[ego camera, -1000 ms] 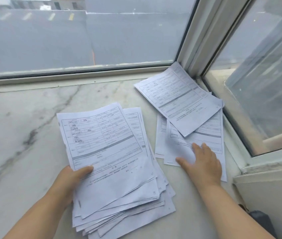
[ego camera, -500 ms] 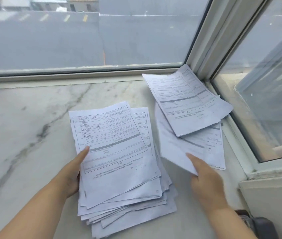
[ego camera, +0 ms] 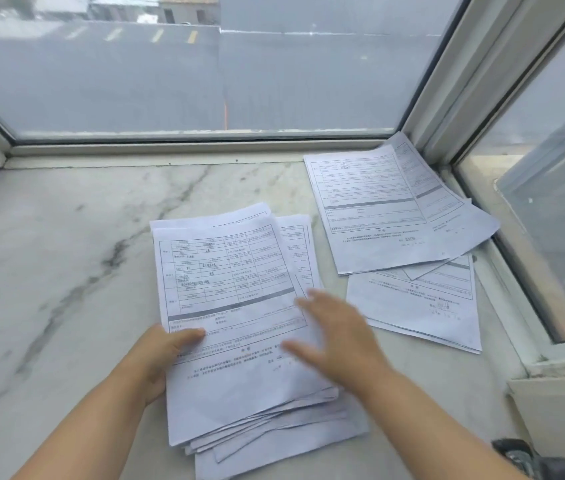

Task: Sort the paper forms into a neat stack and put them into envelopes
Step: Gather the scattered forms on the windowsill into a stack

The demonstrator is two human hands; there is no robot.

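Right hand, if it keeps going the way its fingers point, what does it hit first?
The right hand is open, fingers aimed up-left over the main stack of forms. Going straight on, it would meet that stack's top sheet first, near its right edge. Motion blur hides whether the fingers already touch the paper.

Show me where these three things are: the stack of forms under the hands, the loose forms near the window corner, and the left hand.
stack of forms (ego camera: 225, 271), head view, on the printed table of the top sheet.
loose forms (ego camera: 374, 209), head view, on the middle of the uppermost sheet.
left hand (ego camera: 160, 355), head view, on the back of the hand at the stack's left edge.
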